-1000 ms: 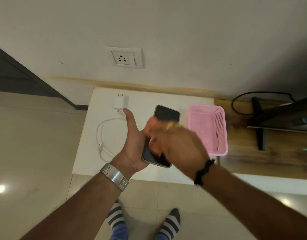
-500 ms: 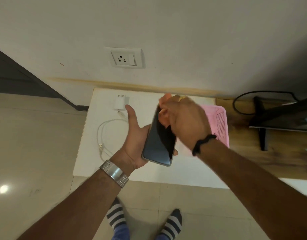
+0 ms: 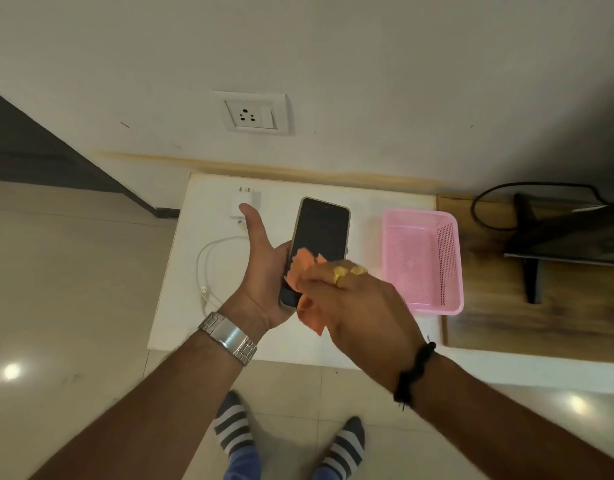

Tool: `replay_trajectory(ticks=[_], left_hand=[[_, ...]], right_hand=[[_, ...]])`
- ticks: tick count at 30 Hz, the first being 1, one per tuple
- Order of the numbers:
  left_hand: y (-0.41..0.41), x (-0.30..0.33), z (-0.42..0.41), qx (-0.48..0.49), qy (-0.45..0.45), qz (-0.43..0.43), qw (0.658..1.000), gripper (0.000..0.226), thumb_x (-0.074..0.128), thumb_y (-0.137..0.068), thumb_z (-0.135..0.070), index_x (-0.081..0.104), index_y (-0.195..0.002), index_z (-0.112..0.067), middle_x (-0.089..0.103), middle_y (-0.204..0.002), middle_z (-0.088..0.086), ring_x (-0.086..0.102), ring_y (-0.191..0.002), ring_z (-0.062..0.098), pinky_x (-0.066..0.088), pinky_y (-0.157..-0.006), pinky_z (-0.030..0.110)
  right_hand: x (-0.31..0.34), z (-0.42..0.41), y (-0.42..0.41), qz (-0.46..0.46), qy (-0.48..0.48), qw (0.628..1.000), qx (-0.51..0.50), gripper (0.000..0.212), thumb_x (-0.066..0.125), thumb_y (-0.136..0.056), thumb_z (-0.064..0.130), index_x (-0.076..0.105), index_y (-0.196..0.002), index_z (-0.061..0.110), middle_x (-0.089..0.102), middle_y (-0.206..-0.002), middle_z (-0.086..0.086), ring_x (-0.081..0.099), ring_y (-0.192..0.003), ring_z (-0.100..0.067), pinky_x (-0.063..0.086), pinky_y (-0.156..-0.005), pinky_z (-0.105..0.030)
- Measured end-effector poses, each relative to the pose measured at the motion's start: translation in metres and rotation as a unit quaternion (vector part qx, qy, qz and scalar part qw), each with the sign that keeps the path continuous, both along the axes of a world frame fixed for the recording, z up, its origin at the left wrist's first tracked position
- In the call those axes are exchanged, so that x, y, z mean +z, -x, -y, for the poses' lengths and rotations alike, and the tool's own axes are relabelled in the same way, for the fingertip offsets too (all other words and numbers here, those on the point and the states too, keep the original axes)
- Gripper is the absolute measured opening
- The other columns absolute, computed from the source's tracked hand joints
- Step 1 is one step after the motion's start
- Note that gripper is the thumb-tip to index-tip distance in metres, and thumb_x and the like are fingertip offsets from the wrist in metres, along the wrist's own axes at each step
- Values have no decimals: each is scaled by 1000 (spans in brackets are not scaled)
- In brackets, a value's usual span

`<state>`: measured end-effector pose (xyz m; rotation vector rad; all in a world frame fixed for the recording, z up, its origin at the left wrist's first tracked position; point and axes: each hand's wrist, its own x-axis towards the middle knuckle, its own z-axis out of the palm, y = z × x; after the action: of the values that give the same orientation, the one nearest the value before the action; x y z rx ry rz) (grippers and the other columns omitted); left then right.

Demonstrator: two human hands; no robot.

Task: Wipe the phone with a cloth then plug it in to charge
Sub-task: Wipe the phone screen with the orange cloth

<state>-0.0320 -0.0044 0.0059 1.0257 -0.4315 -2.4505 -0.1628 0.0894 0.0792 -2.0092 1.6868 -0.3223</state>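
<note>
1. two hands meet at the head view's centre: the left hand (image 3: 264, 278) cradles the phone (image 3: 319, 237) from below, thumb straight toward 12 o'clock, screen dark and face up above the white table (image 3: 181, 271).
2. right hand (image 3: 361, 306) pinches an orange cloth (image 3: 305, 292) bunched against the phone's lower screen.
3. charger (image 3: 241, 202) and its cable (image 3: 212, 265) lie at 10 o'clock, pink basket (image 3: 423, 258) at 3 o'clock, wall socket (image 3: 253, 114) at 12 o'clock.

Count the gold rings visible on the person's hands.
2: both gold rings sit side by side on fingers of the right hand. Curled or hidden fingers on either hand could carry more.
</note>
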Motion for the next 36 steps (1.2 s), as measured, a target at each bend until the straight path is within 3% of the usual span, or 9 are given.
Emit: replay_trajectory(ticks=[6, 13, 18, 22, 25, 27, 30, 33, 36], left_hand=[[4, -2, -5, -4, 2, -17, 1000, 135, 29, -55, -112, 64, -148, -20, 70, -137, 17, 71, -114, 37, 56, -100, 57], [6, -6, -3, 2, -17, -1, 1000, 148, 34, -51, -113, 58, -149, -5, 60, -137, 22, 58, -125, 38, 39, -121, 56], [20, 0, -5, -13, -18, -14, 1000, 127, 26, -58, -111, 78, -125, -17, 72, -136, 17, 72, -118, 35, 58, -103, 52], [14, -2, 3, 33, -56, 25, 998, 96, 35, -54, -113, 51, -73, -20, 48, -81, 11, 53, -80, 22, 46, -83, 33], [11, -2, -4, -39, -44, -31, 998, 127, 36, -52, -112, 71, -122, -11, 70, -117, 18, 69, -105, 31, 54, -99, 50], [14, 4, -4, -70, -32, -53, 996, 138, 28, -55, -112, 62, -149, -16, 67, -141, 20, 70, -116, 38, 56, -99, 60], [12, 3, 4, -36, -39, -39, 998, 131, 24, -57, -112, 71, -140, -23, 71, -140, 14, 74, -118, 34, 59, -99, 58], [5, -6, 3, -4, -53, -13, 999, 114, 33, -52, -113, 84, -93, -20, 79, -104, 6, 79, -99, 24, 64, -87, 45], [4, -7, -5, -53, -33, -57, 996, 123, 34, -54, -111, 80, -126, -22, 77, -126, 13, 75, -111, 33, 59, -98, 57]], right_hand=[[-8, 38, 45, -53, 38, 993, -101, 32, 55, -95, 11, 70, -121, 21, 69, -119, -1, 63, -107, -24, 56, -89, -37], [3, -5, 4, -16, -22, 998, 52, 33, 65, -93, 12, 69, -124, 19, 73, -110, -2, 70, -96, -23, 61, -84, -33], [-8, 45, 33, 9, 20, 992, -128, 29, 54, -99, 19, 67, -125, 20, 67, -114, -3, 62, -106, -23, 54, -93, -36], [-1, 10, -6, 30, 7, 999, 13, 19, 67, -91, 15, 75, -108, 13, 76, -100, -9, 73, -86, -29, 63, -75, -37], [4, 36, 24, -14, 22, 1000, -6, 31, 56, -93, 20, 72, -119, 16, 74, -107, -8, 70, -94, -30, 61, -79, -42], [-1, 61, 47, -30, 38, 994, -101, 33, 49, -97, 19, 71, -122, 16, 71, -113, -6, 65, -102, -27, 55, -89, -36], [-8, 59, 27, -5, 28, 994, -109, 34, 45, -98, 22, 72, -118, 15, 70, -113, -4, 61, -103, -23, 50, -89, -27], [0, 26, -5, 27, -4, 999, -17, 29, 50, -95, 24, 74, -105, 13, 73, -99, -8, 67, -88, -28, 59, -78, -40], [0, 46, 24, 14, 19, 999, -49, 35, 46, -94, 27, 73, -113, 18, 73, -103, -6, 68, -91, -29, 55, -76, -40]])
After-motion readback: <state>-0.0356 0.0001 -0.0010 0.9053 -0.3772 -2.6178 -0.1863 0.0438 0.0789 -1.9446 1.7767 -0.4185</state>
